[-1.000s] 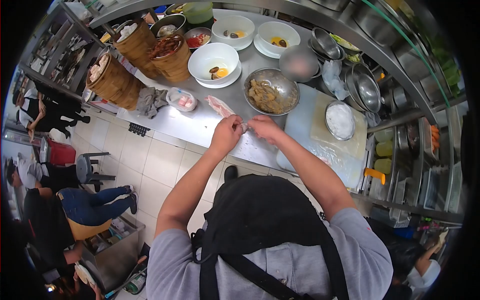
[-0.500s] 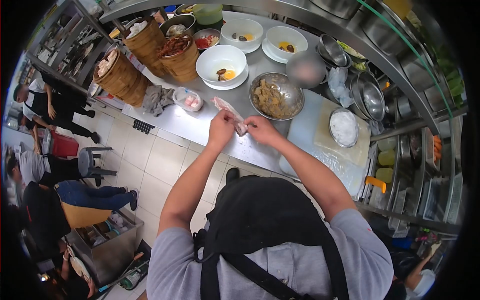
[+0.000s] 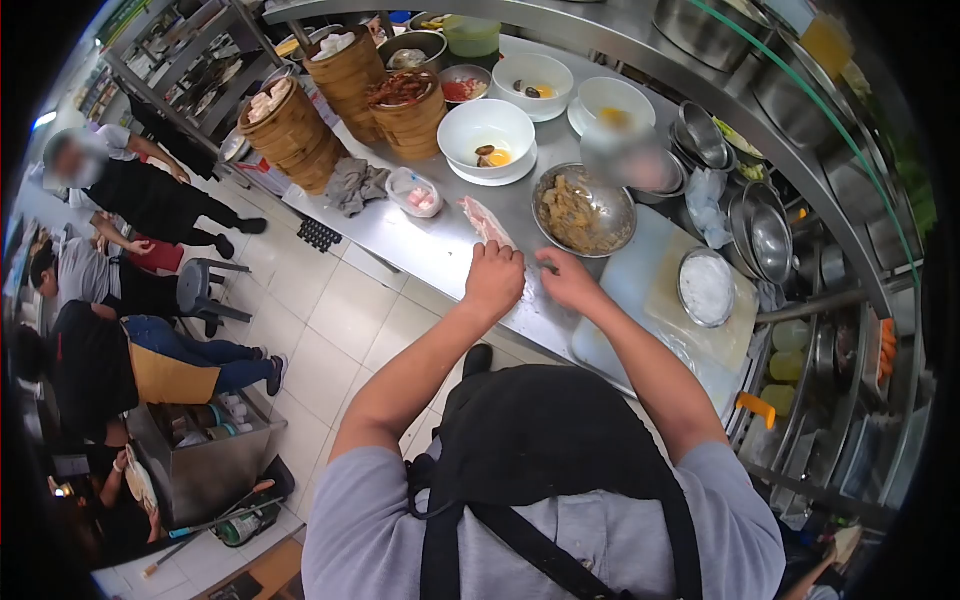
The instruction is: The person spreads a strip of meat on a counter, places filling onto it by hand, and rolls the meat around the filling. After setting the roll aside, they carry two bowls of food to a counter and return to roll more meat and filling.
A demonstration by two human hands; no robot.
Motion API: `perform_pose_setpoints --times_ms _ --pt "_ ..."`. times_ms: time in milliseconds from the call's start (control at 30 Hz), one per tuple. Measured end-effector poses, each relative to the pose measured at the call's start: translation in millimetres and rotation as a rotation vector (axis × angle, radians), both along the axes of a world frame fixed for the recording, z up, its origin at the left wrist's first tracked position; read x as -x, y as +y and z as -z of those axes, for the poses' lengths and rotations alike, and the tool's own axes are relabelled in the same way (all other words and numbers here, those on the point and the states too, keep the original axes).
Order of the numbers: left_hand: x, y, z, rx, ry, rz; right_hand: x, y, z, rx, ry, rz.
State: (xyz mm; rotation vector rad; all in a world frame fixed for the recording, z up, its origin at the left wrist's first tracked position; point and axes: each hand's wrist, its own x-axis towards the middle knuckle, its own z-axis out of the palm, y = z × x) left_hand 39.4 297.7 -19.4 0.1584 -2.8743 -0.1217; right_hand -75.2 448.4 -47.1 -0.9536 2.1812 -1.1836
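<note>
My left hand (image 3: 495, 283) is closed over the lower end of a pale pink and white strip (image 3: 484, 218) that looks like raw fatty meat. The strip's far end lies on the steel table (image 3: 412, 250); its near end is hidden under my fingers. My right hand (image 3: 570, 281) is just right of my left, apart from the strip. Its fingers are loosely bent with a small gap between them, and I see nothing in it. Beyond the right hand stands a steel bowl of brownish paste (image 3: 612, 243). A plastic bag with pink pieces (image 3: 414, 194) lies left of the strip.
Bamboo steamers (image 3: 414, 128), a grey cloth (image 3: 356, 187) and white bowls with egg yolk (image 3: 462, 128) stand along the back. To the right are a cutting board (image 3: 608, 310), a bowl of white powder (image 3: 707, 287) and an orange handle (image 3: 756, 409). Several people are at left.
My right hand has let go of the strip and drawn off to the right. My left hand now covers the strip's near end. The whole view has shifted slightly.
</note>
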Motion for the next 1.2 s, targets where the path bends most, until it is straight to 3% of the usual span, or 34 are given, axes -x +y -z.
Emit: perform_pose_setpoints --times_ms 167,267,400,700,900,1200 --pt "4 -2 -9 -0.031 -0.066 -0.043 2 22 0 -0.064 0.094 -0.024" --pt "6 -4 -7 0.030 0.098 -0.005 0 24 -4 -0.049 0.127 -0.038" --pt "6 -8 -8 0.104 0.030 0.047 -6 24 -24 -0.142 0.044 -0.033" --pt "11 -13 -3 0.112 -0.059 0.042 -12 31 -20 -0.212 0.148 -0.007" --pt "20 -25 -13 -0.316 -0.179 -0.054 -14 33 -20 -0.208 0.145 0.007" --pt "31 -40 -11 -0.464 -0.213 0.131 -14 34 -23 -0.228 0.105 0.012"
